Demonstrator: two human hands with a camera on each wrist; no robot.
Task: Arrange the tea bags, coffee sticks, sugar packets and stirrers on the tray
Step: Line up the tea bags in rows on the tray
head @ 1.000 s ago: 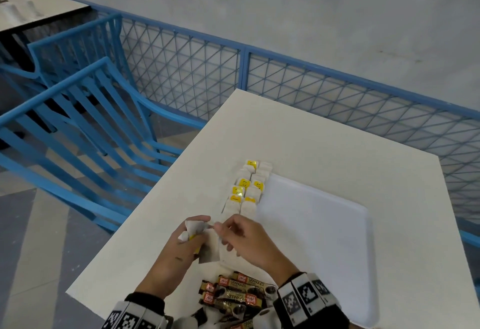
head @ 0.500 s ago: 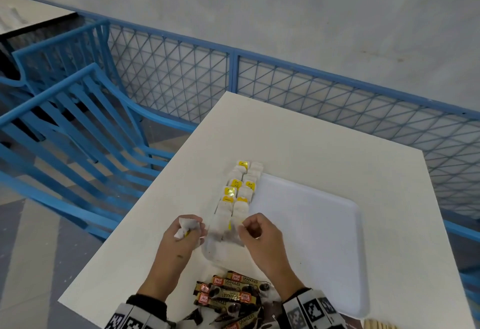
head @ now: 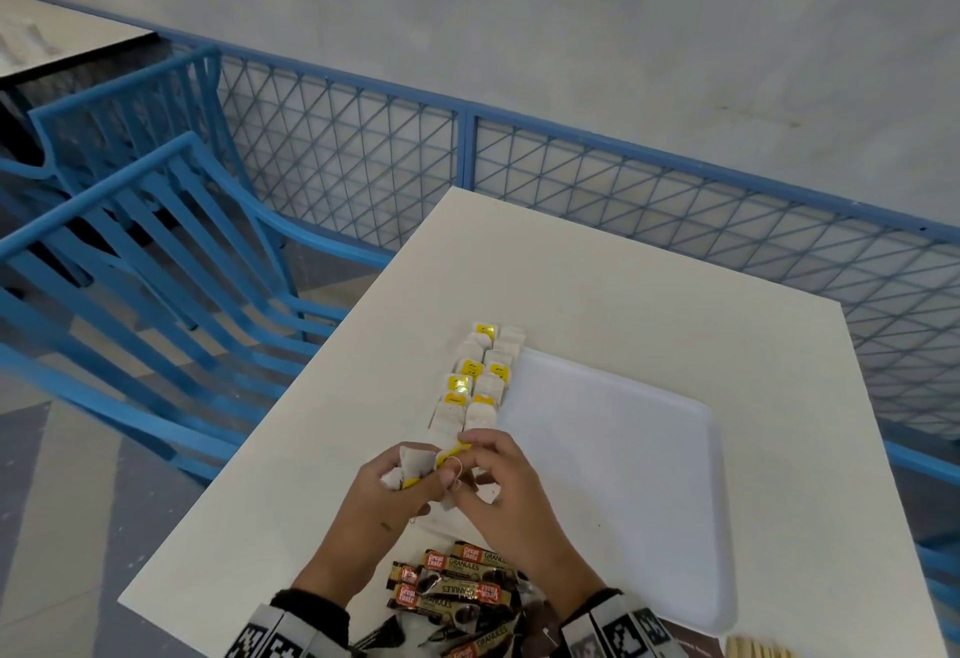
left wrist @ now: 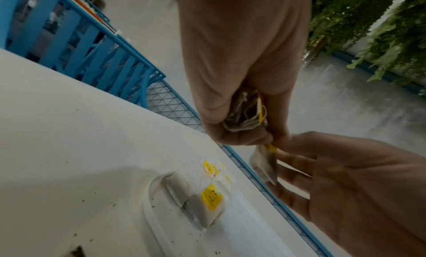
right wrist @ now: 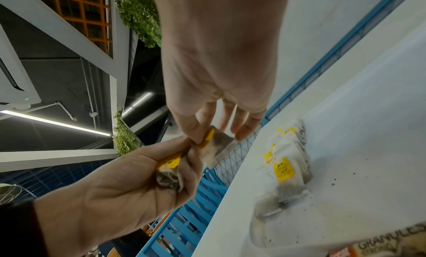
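Note:
A white tray (head: 623, 475) lies on the table. Two rows of tea bags (head: 480, 376) with yellow tags run along its left rim; the same rows of tea bags (right wrist: 285, 168) lie on the tray in the right wrist view. My left hand (head: 415, 475) grips a bunch of tea bags (left wrist: 246, 113) just above the rows' near end. My right hand (head: 470, 470) meets it and pinches a single tea bag (right wrist: 219, 144) by its yellow tag end. Coffee sticks (head: 452, 584) lie heaped near the table's front edge, between my wrists.
Wooden stirrers (head: 758, 649) show at the bottom right corner. A blue mesh railing (head: 675, 200) runs behind the table, and blue chairs (head: 156, 262) stand to its left. Dark crumbs dot the tray near the tea bags.
Half a second ago my right hand was down at the rows' near end, apart from the left. It has come back to the left hand's bunch and pinches another tea bag.

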